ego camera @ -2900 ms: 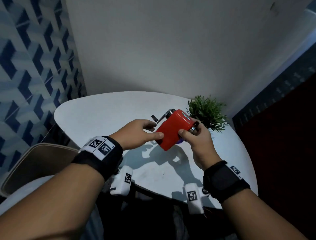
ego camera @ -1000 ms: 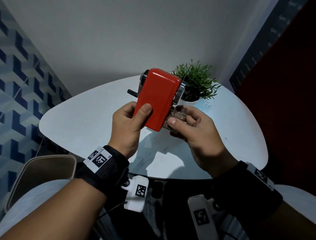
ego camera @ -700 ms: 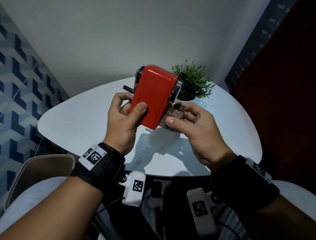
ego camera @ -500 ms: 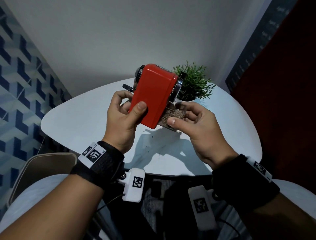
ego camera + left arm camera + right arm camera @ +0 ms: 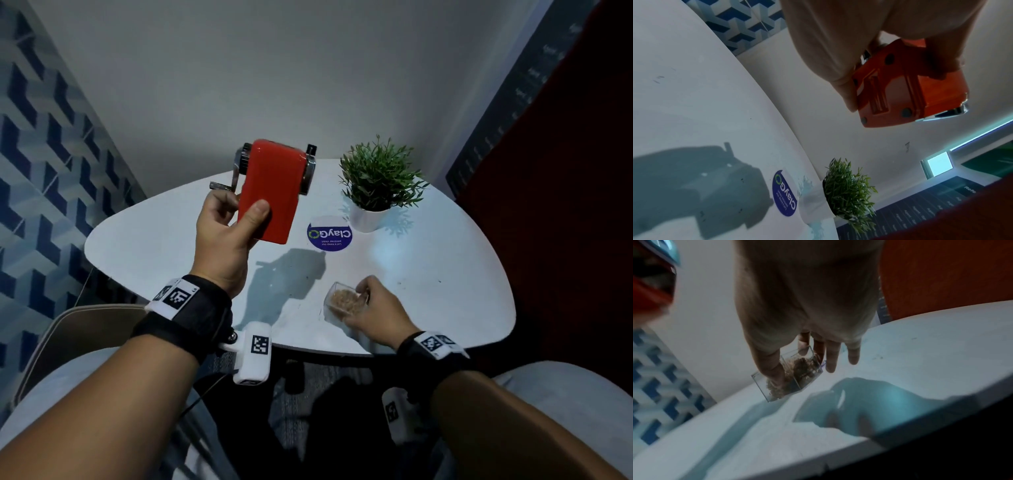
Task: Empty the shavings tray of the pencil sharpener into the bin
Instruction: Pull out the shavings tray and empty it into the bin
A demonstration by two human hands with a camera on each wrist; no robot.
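My left hand (image 5: 233, 226) grips the red pencil sharpener (image 5: 272, 190) and holds it up above the white table (image 5: 445, 274), crank to the left. From below, the left wrist view shows the sharpener (image 5: 906, 91) with its underside and rubber feet. My right hand (image 5: 371, 308) pinches the clear shavings tray (image 5: 344, 301), full of brown shavings, low over the table's near edge. In the right wrist view the thumb and a finger hold the tray (image 5: 795, 371) by its walls. No bin is in sight.
A small potted plant (image 5: 376, 185) in a white pot stands at the back right of the table, with a round blue sticker (image 5: 329, 234) beside it. A chair (image 5: 68, 335) sits at the lower left. A dark red wall (image 5: 565, 205) runs along the right.
The tray has come out of the sharpener. My right hand has carried it down and to the right, toward the table's near edge, while my left hand keeps the sharpener raised.
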